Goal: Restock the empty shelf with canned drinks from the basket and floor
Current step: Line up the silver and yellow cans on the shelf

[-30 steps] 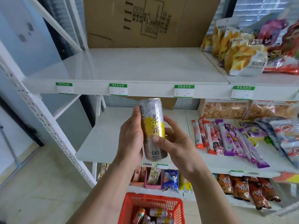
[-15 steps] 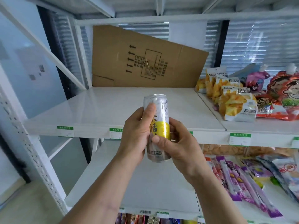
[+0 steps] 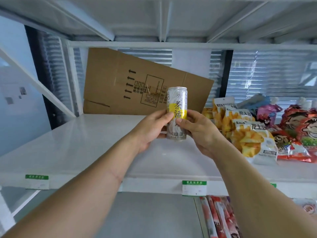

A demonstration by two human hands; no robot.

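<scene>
We hold one can (image 3: 176, 114) upright with both hands over the shelf (image 3: 77, 143), toward its middle, nearer the back edge than the front. Our left hand (image 3: 151, 127) wraps its left side, our right hand (image 3: 197, 129) grips its right side, thumbs on the yellow label. Can't tell if the can base touches the shelf. A flattened cardboard box (image 3: 137, 85) leans at the back edge. Chip bags (image 3: 247, 134) lie at the right end. Price tags (image 3: 194, 188) sit on the front edge.
</scene>
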